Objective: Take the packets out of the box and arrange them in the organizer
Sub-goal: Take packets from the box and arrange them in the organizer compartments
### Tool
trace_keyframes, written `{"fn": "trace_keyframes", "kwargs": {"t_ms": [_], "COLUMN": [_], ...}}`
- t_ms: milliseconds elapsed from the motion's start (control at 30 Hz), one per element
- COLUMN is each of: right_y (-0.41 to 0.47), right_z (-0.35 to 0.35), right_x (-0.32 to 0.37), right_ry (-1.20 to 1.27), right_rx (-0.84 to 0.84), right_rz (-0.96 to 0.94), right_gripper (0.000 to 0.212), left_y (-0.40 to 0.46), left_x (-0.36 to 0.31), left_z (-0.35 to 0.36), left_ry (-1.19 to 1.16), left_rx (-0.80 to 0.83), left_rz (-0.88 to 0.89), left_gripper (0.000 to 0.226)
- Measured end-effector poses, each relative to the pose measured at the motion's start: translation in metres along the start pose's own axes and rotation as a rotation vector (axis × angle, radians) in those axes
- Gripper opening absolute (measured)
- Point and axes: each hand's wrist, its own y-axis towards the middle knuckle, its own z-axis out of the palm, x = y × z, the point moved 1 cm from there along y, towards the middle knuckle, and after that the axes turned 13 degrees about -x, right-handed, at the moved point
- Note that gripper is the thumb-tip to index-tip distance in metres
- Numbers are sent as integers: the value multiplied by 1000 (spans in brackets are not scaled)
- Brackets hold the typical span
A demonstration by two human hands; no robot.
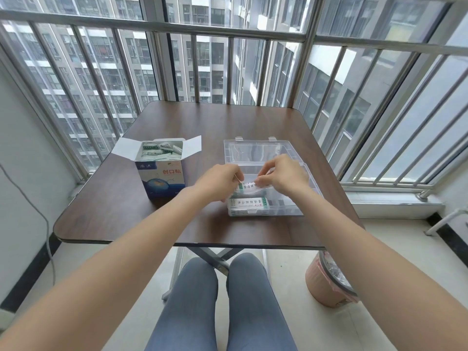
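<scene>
Stored packets: white, green-edged flat packets (248,202) are laid flat in the near compartment of the clear plastic organizer (291,209), so that more can be set behind them.
Held packet: a white printed packet (249,186) is pinched at each end, by the left hand (219,181) and the right hand (281,174), fingers curled, and kept level over the organizer for placing.
Organizer lid: folded back flat on the dark brown table (121,206), leaving the compartments reachable.
Box: the blue and white cardboard box (162,178) stands left, flaps spread, more packets inside.

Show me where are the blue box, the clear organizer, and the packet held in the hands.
blue box (162,179): head view, on its front face.
clear organizer (263,148): head view, on its open lid.
packet (249,186): head view, on the printed middle between both hands.
</scene>
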Motion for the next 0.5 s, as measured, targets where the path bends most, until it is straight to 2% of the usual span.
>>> {"fn": "trace_keyframes", "kwargs": {"t_ms": [333, 500], "right_y": [-9, -11], "right_z": [12, 10], "right_x": [14, 18], "right_ry": [-191, -407], "right_rx": [-43, -102], "right_rz": [-178, -297], "right_gripper": [15, 32], "left_y": [0, -3], "left_x": [1, -1], "left_z": [-1, -11], "left_ry": [44, 221], "left_rx": [-1, -103], "left_rz": [64, 99], "left_gripper": [24, 25]}}
